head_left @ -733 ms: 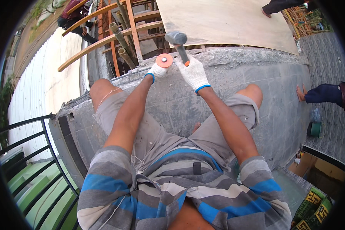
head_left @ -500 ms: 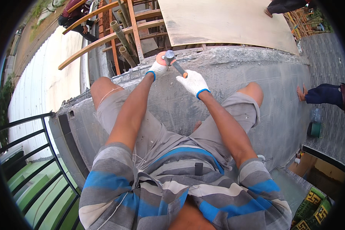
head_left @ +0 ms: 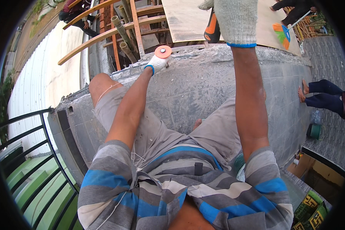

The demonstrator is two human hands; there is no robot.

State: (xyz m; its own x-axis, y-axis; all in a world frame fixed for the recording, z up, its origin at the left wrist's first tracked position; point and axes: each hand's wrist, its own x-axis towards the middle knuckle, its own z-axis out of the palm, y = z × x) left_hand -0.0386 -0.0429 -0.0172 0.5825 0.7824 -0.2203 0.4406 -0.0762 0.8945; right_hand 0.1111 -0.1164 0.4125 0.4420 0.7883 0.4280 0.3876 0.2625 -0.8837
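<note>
My left hand (head_left: 157, 63), in a white glove with a blue cuff, is closed round a chisel (head_left: 163, 51) with a round orange hand guard and a metal striking end facing up. The chisel's tip is hidden below the hand, at the broken rim of the grey concrete ledge (head_left: 180, 96). High and close to the camera, my right hand (head_left: 238, 23), gloved alike, grips a hammer (head_left: 212, 31) by its black and orange handle. The hammer's head is out of view.
Ahead lie a plywood sheet (head_left: 184, 23), curved-looking timbers (head_left: 103, 39) and bamboo poles (head_left: 120, 30). A black railing (head_left: 46, 132) stands at left. People are at far left, upper right with a broom (head_left: 283, 33), and right, near a green bucket (head_left: 314, 131).
My right hand has swung the hammer up, away from the chisel and toward the camera. My left hand stays nearly in place. The broom at upper right has come into view.
</note>
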